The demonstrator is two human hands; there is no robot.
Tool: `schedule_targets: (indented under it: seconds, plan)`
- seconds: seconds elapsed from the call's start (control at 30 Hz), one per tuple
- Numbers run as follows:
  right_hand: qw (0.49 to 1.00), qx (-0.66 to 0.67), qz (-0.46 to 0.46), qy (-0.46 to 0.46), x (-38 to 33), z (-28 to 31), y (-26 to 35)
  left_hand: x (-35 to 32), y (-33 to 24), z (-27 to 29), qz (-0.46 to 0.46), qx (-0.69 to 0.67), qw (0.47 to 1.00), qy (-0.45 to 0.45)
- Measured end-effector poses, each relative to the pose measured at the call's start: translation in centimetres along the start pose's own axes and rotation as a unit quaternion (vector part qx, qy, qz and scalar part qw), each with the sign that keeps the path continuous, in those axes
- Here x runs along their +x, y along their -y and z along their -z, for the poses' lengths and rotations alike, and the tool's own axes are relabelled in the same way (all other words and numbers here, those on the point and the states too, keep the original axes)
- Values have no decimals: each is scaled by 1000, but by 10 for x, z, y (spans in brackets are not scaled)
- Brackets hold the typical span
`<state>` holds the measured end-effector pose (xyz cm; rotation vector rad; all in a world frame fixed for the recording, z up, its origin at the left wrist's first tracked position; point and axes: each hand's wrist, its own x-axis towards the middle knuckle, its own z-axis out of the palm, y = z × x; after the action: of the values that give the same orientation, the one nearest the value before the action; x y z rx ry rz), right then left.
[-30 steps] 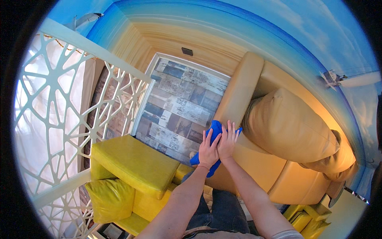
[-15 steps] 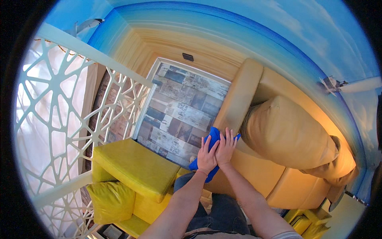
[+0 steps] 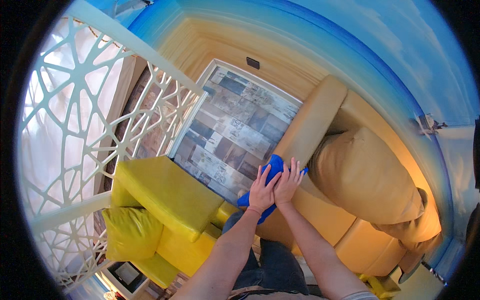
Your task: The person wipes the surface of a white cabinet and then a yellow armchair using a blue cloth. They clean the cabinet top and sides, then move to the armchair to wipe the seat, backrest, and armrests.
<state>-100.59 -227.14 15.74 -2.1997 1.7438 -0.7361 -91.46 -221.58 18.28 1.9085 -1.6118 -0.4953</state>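
Observation:
A bunched blue cloth lies at the near end of the tan sofa's armrest. My left hand rests on the cloth with its fingers spread and pointing away from me. Beside it, touching it, my right hand lies over the cloth's right part, fingers stretched out. Blue edges show past the fingertips, at the left of the left hand and below the wrists. Neither hand is wrapped round the cloth, and its middle is hidden beneath them.
Large tan cushions lean on the sofa's back at right. A yellow-green sofa with a matching pillow stands at left. Beyond it rises a white lattice screen. Patchwork-patterned flooring lies between the sofas, up to a painted wall.
The whole view has shifted and turned slightly. Both hands stay on the cloth, at nearly the same place on the armrest; the fingers have moved only a little.

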Motion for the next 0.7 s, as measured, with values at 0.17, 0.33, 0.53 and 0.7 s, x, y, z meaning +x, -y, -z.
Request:
schedule_targets:
  seconds: [0.17, 0.33, 0.53, 0.7]
  plan:
    - [1000, -9, 3, 15, -2, -2, -4, 2, 1, -1, 4, 5, 1000, 10]
    - [1000, -7, 5, 9, -3, -2, -5, 2, 1, 0, 3, -6, 1000, 8]
    - [1000, -6, 2, 3, -4, -4, -7, 3, -2, 2, 7, 1, 1000, 19]
    - [1000, 2, 8, -9, -2, -4, -9, 4, -4, 0, 9, 7, 1000, 10]
